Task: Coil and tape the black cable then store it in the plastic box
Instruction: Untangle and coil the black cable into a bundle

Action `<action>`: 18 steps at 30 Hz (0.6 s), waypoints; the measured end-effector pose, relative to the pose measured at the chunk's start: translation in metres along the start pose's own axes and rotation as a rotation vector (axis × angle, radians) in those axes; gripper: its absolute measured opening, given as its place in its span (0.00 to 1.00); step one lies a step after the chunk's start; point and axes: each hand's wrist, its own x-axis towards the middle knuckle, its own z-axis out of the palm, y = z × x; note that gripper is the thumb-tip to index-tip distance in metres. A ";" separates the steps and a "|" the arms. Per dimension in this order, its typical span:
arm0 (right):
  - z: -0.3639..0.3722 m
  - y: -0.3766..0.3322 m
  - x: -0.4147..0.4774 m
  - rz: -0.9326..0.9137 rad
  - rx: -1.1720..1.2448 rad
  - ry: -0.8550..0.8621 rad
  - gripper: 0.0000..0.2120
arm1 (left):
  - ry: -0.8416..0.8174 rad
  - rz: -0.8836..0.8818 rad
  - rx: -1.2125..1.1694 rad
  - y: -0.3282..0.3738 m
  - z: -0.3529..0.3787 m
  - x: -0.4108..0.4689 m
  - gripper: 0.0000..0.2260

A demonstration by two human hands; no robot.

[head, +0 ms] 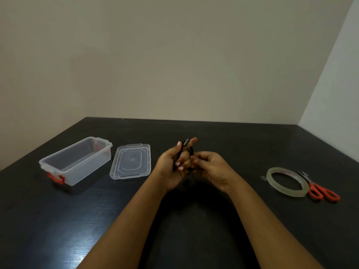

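Note:
Above the middle of the dark table, my left hand (173,165) holds the black cable (183,147), looped around its fingers, with a plug end sticking up by the index finger. My right hand (210,167) pinches a strand of the cable beside the left fingers. Much of the cable is hidden between the hands. The clear plastic box (77,162) with red latches stands open at the left. Its clear lid (131,161) lies flat next to it. A roll of clear tape (285,181) lies at the right.
Orange-handled scissors (320,191) lie touching the tape roll's right side. The black table (97,220) meets a beige wall at the back and a white wall at the right.

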 end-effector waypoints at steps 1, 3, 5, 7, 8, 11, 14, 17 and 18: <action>0.000 0.000 -0.001 -0.003 -0.025 0.008 0.09 | -0.002 -0.006 0.014 0.000 0.000 -0.001 0.19; 0.001 -0.002 -0.002 -0.008 -0.040 0.011 0.09 | -0.004 -0.018 0.038 0.000 0.000 -0.001 0.19; 0.002 -0.004 -0.004 -0.006 -0.017 -0.020 0.10 | -0.011 -0.027 0.065 -0.001 -0.001 -0.002 0.20; 0.002 -0.007 -0.006 0.013 -0.006 -0.059 0.12 | -0.025 -0.036 0.091 -0.001 0.000 -0.002 0.20; 0.002 -0.008 -0.006 0.024 -0.012 -0.070 0.12 | -0.029 -0.039 0.106 -0.002 0.000 -0.001 0.20; 0.003 -0.009 -0.004 0.054 -0.034 -0.059 0.14 | -0.042 -0.045 0.148 0.000 0.001 -0.001 0.20; 0.005 -0.006 0.000 0.097 -0.005 -0.038 0.16 | -0.033 -0.038 0.207 0.000 -0.003 0.002 0.20; 0.009 -0.005 0.003 0.133 0.067 -0.015 0.16 | -0.016 -0.045 0.233 0.001 -0.011 0.006 0.21; 0.012 -0.005 0.002 0.127 0.084 -0.010 0.16 | -0.013 -0.051 0.230 0.001 -0.013 0.007 0.21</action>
